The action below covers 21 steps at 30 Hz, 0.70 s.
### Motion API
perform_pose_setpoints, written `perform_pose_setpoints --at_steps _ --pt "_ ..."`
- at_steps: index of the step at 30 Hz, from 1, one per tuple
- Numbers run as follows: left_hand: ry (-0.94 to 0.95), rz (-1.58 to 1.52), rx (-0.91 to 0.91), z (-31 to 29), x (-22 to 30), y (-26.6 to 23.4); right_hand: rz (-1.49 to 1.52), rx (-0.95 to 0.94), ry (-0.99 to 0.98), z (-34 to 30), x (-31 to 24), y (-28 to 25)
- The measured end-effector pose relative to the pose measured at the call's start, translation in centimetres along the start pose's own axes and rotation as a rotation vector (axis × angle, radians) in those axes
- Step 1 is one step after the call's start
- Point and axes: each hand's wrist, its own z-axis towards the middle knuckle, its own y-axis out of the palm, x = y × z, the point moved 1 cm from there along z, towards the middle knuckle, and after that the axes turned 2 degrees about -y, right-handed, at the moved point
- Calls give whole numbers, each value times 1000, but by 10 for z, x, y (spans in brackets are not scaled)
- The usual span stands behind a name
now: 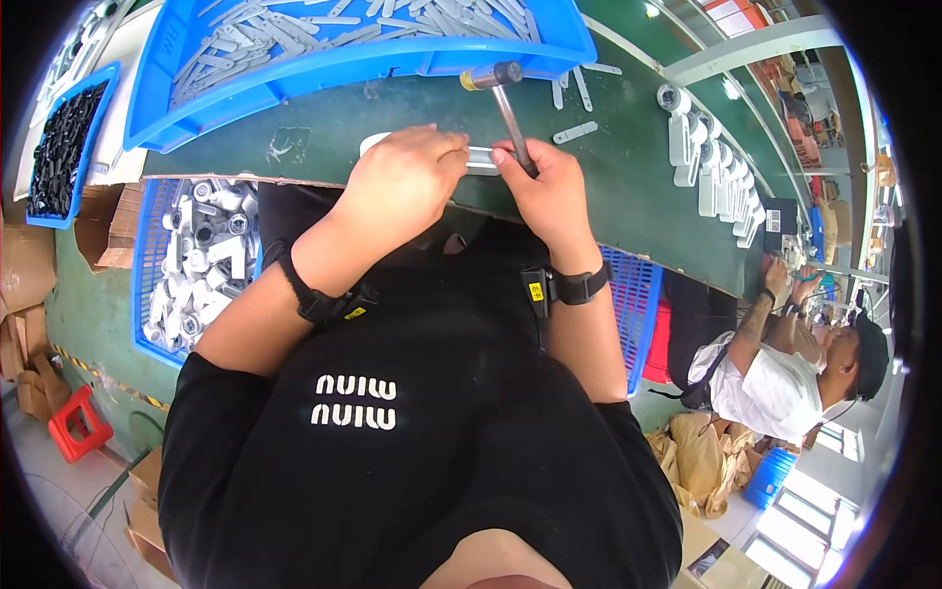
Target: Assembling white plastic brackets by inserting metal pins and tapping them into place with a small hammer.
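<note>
At the far left, a blue crate (144, 257) of silver-grey pieces sits below the bench edge, then your left hand (410, 179) covers the pale, long part (481, 161) over the green bench (324, 147); whether its fingers clamp it, I cannot tell. Next, the hammer (507, 113) angles up from your right hand (551, 191), which grips its shaft, thumb against the part's right end.
</note>
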Motion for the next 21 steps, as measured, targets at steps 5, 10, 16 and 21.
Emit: perform_pose_setpoints --at_steps 5,10,16,21 --pt "-75 -35 -92 0 0 -1 -35 39 -11 -3 -3 1" --pt "-80 -34 -97 2 0 0 83 52 -52 -22 5 -8" --pt "-24 -2 -4 -2 -1 0 363 137 -46 -81 -19 -45" --pt "-25 -5 -13 1 1 0 82 306 -208 -101 4 -33"
